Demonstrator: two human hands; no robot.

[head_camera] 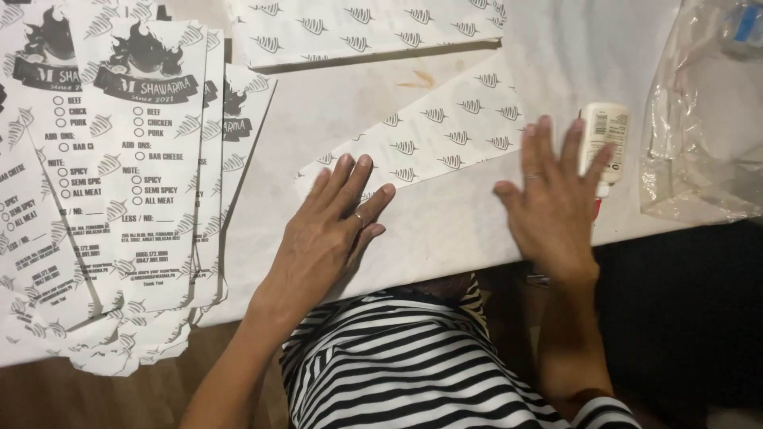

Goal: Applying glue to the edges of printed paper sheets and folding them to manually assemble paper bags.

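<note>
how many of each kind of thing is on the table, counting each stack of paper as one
folded paper sheet under the hands: 1
overlapping pile of printed paper sleeves: 1
stack of patterned paper sheets at the top edge: 1
white glue bottle: 1
clear plastic bag: 1
total: 5

The left hand and right hand both press flat.

White printed paper sleeves [135, 159] stacked left; white glue bottle [602, 135] w/ label right.
</note>
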